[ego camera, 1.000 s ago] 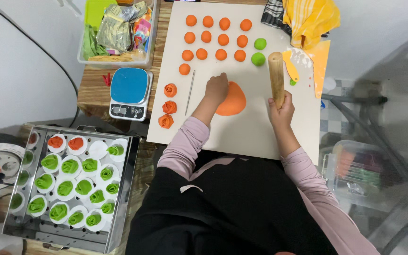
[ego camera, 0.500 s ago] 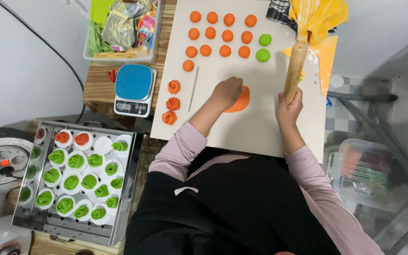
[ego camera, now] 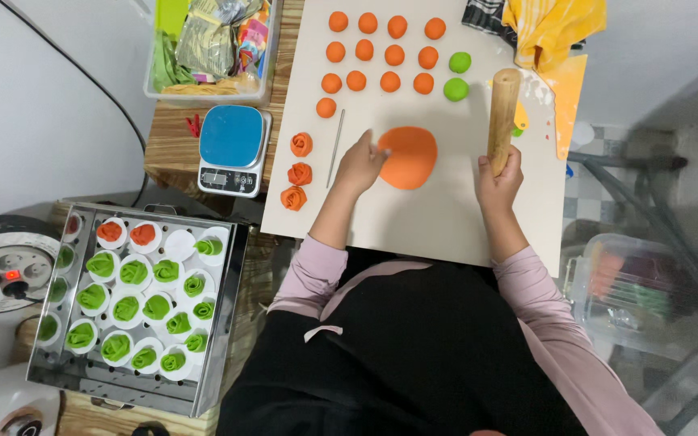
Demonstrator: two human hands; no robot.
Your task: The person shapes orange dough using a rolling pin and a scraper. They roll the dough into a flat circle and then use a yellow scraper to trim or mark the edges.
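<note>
1. Head view: left hand [ego camera: 359,165] fingers [ego camera: 380,151] loosely extended, holding nothing; tips touch the left edge of the orange disc [ego camera: 408,157].
2. Right hand [ego camera: 500,176] fingers wrapped around the lower end of the rolling pin [ego camera: 502,116]; pin stands nearly upright, just right of the disc, not touching it.
3. Disc lies flat, mid-board [ego camera: 430,218], between the two hands.
4. Thin rod [ego camera: 336,148] lies on the board just left of the left hand.
5. Three orange rosettes [ego camera: 296,171] in a column near the board's left edge.
6. Orange balls [ego camera: 381,55] in rows at the far end; two green balls [ego camera: 457,76] to their right.
7. Scale [ego camera: 233,149] on the surface left of the board; bin [ego camera: 210,48] beyond it.
8. Tray [ego camera: 132,303] of green and orange rosettes at lower left.
</note>
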